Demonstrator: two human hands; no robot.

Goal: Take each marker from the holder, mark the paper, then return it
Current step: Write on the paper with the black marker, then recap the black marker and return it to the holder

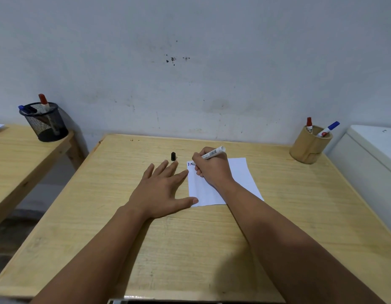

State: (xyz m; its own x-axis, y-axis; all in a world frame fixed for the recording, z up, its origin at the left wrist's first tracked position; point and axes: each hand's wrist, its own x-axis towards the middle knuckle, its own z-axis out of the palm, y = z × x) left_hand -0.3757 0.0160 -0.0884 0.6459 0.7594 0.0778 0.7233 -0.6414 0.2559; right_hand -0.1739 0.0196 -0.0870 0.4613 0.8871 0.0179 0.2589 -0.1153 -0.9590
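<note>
A white sheet of paper [240,174] lies on the wooden table [190,238]. My right hand [212,170] grips an uncapped white marker [213,153] with its tip touching the paper's top left corner, beside short blue and red marks. The marker's black cap [173,156] stands on the table just beyond my left hand [161,189]. That hand lies flat with fingers spread, its thumb and forefinger on the paper's left edge. A wooden holder [309,147] at the table's back right corner contains a red-capped marker [309,125] and a blue-capped marker [328,129].
A black mesh holder [46,126] with a red and a blue marker stands on a second wooden table [19,154] to the left. A white cabinet [370,159] abuts the table's right side. A grey wall runs behind.
</note>
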